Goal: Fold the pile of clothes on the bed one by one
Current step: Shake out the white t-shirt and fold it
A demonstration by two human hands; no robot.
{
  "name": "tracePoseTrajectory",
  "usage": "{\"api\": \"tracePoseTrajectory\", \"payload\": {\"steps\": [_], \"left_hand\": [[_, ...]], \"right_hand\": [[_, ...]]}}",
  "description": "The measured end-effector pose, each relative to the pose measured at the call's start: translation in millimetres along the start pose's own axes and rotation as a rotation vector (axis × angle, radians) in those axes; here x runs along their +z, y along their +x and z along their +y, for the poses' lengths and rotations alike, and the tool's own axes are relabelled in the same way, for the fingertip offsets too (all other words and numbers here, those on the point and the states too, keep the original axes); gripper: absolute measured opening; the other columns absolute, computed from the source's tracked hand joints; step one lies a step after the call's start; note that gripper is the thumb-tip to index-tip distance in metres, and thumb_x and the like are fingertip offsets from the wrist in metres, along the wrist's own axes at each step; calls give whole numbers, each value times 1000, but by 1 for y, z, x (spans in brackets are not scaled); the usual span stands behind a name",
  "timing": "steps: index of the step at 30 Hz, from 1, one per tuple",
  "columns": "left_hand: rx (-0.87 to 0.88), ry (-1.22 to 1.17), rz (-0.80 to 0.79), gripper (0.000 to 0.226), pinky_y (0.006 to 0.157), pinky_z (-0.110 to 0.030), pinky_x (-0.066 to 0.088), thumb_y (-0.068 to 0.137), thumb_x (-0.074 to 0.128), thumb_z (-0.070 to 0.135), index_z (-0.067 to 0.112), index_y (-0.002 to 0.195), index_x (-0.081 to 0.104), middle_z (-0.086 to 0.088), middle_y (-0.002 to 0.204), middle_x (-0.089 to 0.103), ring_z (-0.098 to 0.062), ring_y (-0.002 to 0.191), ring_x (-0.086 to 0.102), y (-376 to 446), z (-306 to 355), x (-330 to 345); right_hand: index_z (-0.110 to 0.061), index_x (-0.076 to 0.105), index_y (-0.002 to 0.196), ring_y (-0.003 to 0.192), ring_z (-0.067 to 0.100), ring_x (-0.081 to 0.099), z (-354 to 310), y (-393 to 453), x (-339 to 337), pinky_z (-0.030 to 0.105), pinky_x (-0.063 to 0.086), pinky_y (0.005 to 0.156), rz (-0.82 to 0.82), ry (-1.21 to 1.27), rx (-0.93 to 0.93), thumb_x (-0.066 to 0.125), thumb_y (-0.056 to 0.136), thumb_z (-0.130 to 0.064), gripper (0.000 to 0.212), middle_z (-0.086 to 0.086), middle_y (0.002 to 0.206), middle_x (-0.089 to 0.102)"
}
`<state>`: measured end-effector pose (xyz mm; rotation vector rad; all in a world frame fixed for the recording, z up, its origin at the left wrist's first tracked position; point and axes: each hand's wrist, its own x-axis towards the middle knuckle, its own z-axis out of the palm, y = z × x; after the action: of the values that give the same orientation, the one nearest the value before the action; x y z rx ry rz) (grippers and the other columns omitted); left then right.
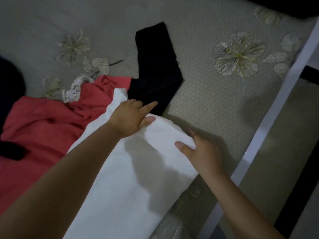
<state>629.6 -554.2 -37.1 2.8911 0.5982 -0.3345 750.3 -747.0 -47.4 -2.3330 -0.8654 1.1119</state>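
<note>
left hand (128, 116) flat on white cloth (131, 178) | right hand (200, 152) pinching its edge | bed (215, 104)

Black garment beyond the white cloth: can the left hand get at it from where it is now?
Probably yes. The left hand rests on the white cloth, its forefinger already over the black garment, with nothing between.
</note>
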Motion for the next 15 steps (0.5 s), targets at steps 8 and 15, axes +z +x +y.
{"api": "tracePoseTrajectory", "payload": {"steps": [8, 15], "left_hand": [[71, 87, 239, 77, 52, -32, 48, 94, 6, 52, 5, 108, 66, -11, 65, 60, -27, 54, 58, -196, -10, 4], [36, 199, 219, 81, 54, -26, 44, 92, 1, 55, 12, 108, 68, -6, 67, 61, -23, 55, 55, -351, -26, 40]], "right_hand": [[-12, 52, 128, 102, 30, 56, -52, -139, 81, 30, 41, 83, 161, -94, -266, 65, 76, -47, 64, 16, 107, 63], [-13, 41, 137, 112, 22, 49, -70, -249, 196, 27, 39, 89, 23, -209, -327, 49, 89, -47, 59, 11, 121, 56]]}}
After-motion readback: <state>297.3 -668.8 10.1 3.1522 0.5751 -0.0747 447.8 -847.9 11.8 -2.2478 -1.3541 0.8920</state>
